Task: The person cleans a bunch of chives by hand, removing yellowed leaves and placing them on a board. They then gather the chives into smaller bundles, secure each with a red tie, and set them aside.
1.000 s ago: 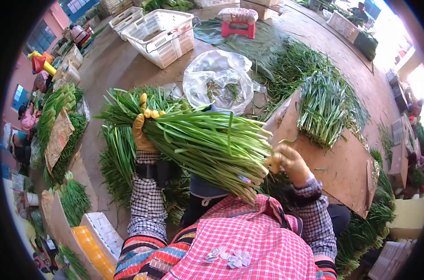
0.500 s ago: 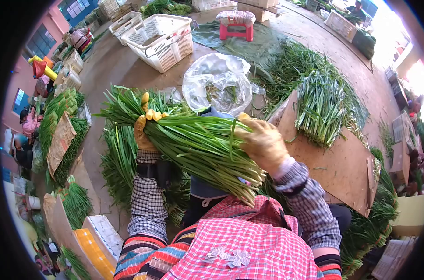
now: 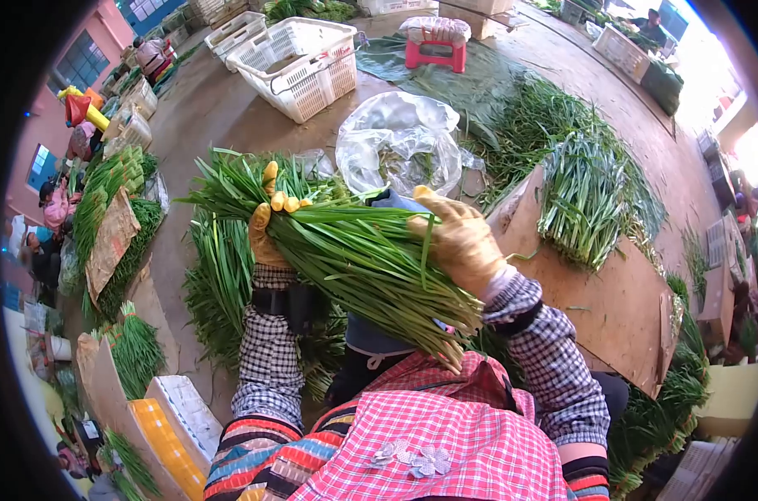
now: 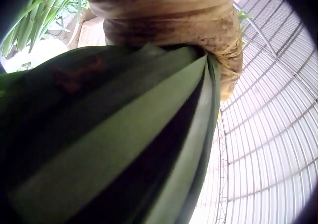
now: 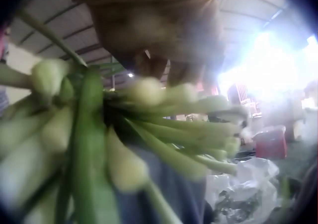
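Observation:
My left hand [image 3: 270, 225], in a yellow glove, grips a thick bunch of garlic chives [image 3: 358, 259] near its leafy end, thumb raised over the top. The bunch lies slantwise across my lap, cut ends toward the lower right. In the left wrist view, broad dark leaves [image 4: 114, 149] fan out from the stained glove [image 4: 174, 25]. Over the bunch's upper right side is my gloved right hand [image 3: 462, 246], fingers extended toward the leaves and overlapping them. One loose leaf [image 3: 429, 246] sticks up by its fingertips. Pale stem ends [image 5: 129, 169] fill the right wrist view below the blurred glove.
A clear plastic bag [image 3: 396, 146] lies ahead, with a white crate [image 3: 312, 79] and a pink stool [image 3: 435, 57] beyond. More greens [image 3: 583, 209] rest on a brown board [image 3: 592, 301] at right. Further bundles [image 3: 216, 292] are beside my left arm.
My right hand has moved from the cut stem ends up and left onto the bunch's upper side. The left hand keeps its grip, and the view has shifted slightly.

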Demonstrator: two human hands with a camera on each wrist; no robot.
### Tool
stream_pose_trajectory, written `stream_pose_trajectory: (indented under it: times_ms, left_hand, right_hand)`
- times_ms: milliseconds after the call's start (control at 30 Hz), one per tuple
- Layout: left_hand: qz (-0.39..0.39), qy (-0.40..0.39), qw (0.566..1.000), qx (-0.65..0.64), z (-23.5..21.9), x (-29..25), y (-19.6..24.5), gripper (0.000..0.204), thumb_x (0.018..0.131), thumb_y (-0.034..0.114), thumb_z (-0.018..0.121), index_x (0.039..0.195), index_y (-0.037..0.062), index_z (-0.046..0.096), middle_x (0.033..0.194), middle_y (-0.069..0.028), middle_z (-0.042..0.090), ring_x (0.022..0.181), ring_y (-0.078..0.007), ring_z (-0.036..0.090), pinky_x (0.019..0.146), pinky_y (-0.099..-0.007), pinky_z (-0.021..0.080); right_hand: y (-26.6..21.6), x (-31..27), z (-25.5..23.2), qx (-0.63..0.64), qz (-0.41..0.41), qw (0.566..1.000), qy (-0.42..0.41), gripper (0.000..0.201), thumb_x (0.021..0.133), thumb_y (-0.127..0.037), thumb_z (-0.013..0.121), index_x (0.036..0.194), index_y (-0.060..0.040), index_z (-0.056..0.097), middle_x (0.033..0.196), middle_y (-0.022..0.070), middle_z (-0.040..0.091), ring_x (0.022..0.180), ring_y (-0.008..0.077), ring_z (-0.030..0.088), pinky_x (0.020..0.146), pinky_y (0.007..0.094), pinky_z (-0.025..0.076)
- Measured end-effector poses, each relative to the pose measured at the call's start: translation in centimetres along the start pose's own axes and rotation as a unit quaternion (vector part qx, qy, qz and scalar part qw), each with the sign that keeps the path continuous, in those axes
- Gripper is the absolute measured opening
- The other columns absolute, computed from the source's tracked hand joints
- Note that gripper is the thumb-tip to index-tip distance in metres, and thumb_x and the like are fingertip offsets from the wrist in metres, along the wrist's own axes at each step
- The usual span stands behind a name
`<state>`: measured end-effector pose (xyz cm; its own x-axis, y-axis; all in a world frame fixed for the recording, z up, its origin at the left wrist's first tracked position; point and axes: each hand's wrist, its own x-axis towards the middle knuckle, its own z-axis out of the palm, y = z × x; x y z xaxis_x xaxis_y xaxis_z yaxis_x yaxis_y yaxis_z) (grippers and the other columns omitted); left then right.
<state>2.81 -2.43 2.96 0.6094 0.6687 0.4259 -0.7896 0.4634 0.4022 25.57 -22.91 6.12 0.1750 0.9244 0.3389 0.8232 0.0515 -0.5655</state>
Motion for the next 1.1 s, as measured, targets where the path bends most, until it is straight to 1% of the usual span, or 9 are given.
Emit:
stream_pose_trajectory:
  times_ms: [100, 200, 367, 600, 733, 833, 933, 1000, 1100]
  left_hand:
    - [-0.009, -0.027, 1.000, 0.005, 0.7, 0.4, -0.2, 0.066, 0.091, 0.017, 0.060, 0.146, 0.0040, 0.026, 0.093, -0.0019, 0.061, 0.091, -0.0181, 0.058, 0.100, -0.0410, 0.039]
    - [-0.006, -0.028, 1.000, 0.012, 0.7, 0.5, -0.1, 0.065, 0.091, 0.017, 0.059, 0.146, 0.0035, 0.027, 0.093, -0.0017, 0.060, 0.091, -0.0182, 0.057, 0.100, -0.0406, 0.039]
    - [0.011, 0.002, 0.999, 0.044, 0.5, 0.0, 0.2, 0.066, 0.090, 0.017, 0.060, 0.146, 0.0039, 0.027, 0.094, -0.0013, 0.060, 0.093, -0.0183, 0.056, 0.101, -0.0417, 0.038]
    - [0.010, 0.002, 0.999, 0.034, -0.2, 0.1, 0.0, 0.066, 0.091, 0.018, 0.060, 0.146, 0.0030, 0.027, 0.095, -0.0013, 0.060, 0.094, -0.0177, 0.057, 0.102, -0.0411, 0.039]
    - [0.017, 0.033, 0.999, 0.036, -0.7, -0.3, 0.1, 0.066, 0.090, 0.018, 0.061, 0.145, 0.0018, 0.028, 0.093, -0.0011, 0.062, 0.092, -0.0170, 0.059, 0.100, -0.0413, 0.041]
    - [0.014, 0.050, 0.998, 0.039, -2.2, -0.7, 0.5, 0.065, 0.090, 0.018, 0.060, 0.144, 0.0009, 0.029, 0.091, -0.0007, 0.063, 0.089, -0.0171, 0.060, 0.099, -0.0408, 0.042]
    - [0.024, 0.066, 0.997, 0.038, -3.3, -1.0, 0.6, 0.065, 0.090, 0.018, 0.060, 0.144, 0.0007, 0.029, 0.092, -0.0007, 0.063, 0.088, -0.0170, 0.060, 0.099, -0.0406, 0.042]
    - [0.027, 0.077, 0.996, 0.045, -3.3, -1.1, 0.6, 0.065, 0.090, 0.018, 0.060, 0.144, 0.0004, 0.030, 0.092, -0.0005, 0.063, 0.087, -0.0167, 0.060, 0.100, -0.0403, 0.041]
    - [0.023, 0.072, 0.995, 0.068, -2.9, -1.2, 0.7, 0.063, 0.091, 0.019, 0.059, 0.144, 0.0013, 0.031, 0.092, -0.0001, 0.063, 0.087, -0.0163, 0.060, 0.100, -0.0399, 0.042]
  right_hand:
    - [-0.2, 1.0, 1.7, 0.108, 0.092, 0.990, -0.007, 0.030, 0.081, -0.024, 0.063, 0.109, -0.0139, 0.067, 0.132, 0.0121, 0.053, 0.118, 0.0311, 0.051, 0.103, 0.0409, 0.037]
    - [1.2, 1.8, 1.4, -0.114, -0.117, 0.986, -0.024, 0.025, 0.085, -0.027, 0.060, 0.105, -0.0137, 0.069, 0.127, 0.0101, 0.058, 0.116, 0.0304, 0.053, 0.105, 0.0384, 0.036]
    - [3.2, 1.6, 2.1, 0.229, -0.088, 0.964, 0.098, 0.030, 0.076, 0.006, 0.067, 0.102, -0.0083, 0.068, 0.117, 0.0131, 0.064, 0.107, 0.0275, 0.061, 0.093, 0.0332, 0.048]
    - [3.5, -1.3, 0.2, 0.293, -0.019, 0.952, 0.084, 0.017, 0.085, -0.002, 0.065, 0.101, -0.0065, 0.068, 0.113, 0.0120, 0.065, 0.103, 0.0220, 0.062, 0.091, 0.0309, 0.048]
    - [3.9, -7.0, -3.4, 0.510, 0.184, 0.840, -0.012, 0.019, 0.087, 0.003, 0.060, 0.106, 0.0022, 0.063, 0.100, 0.0106, 0.067, 0.090, 0.0151, 0.062, 0.083, 0.0302, 0.051]
    - [4.4, -11.8, -5.1, 0.510, 0.156, 0.842, -0.079, 0.024, 0.088, 0.006, 0.055, 0.111, 0.0034, 0.060, 0.098, 0.0115, 0.067, 0.080, 0.0137, 0.063, 0.074, 0.0296, 0.053]
    - [4.4, -15.3, -6.3, 0.157, 0.286, 0.916, -0.233, 0.016, 0.088, -0.009, 0.061, 0.101, -0.0052, 0.068, 0.096, 0.0129, 0.069, 0.069, 0.0167, 0.066, 0.069, 0.0286, 0.053]
    - [4.6, -17.2, -6.4, 0.050, 0.366, 0.867, -0.335, 0.019, 0.084, -0.020, 0.067, 0.099, -0.0093, 0.071, 0.097, 0.0142, 0.069, 0.080, 0.0201, 0.068, 0.076, 0.0303, 0.052]
    - [3.4, -17.8, -7.0, 0.073, 0.303, 0.924, -0.223, 0.044, 0.078, -0.025, 0.072, 0.118, -0.0100, 0.063, 0.108, 0.0154, 0.067, 0.103, 0.0275, 0.063, 0.091, 0.0344, 0.047]
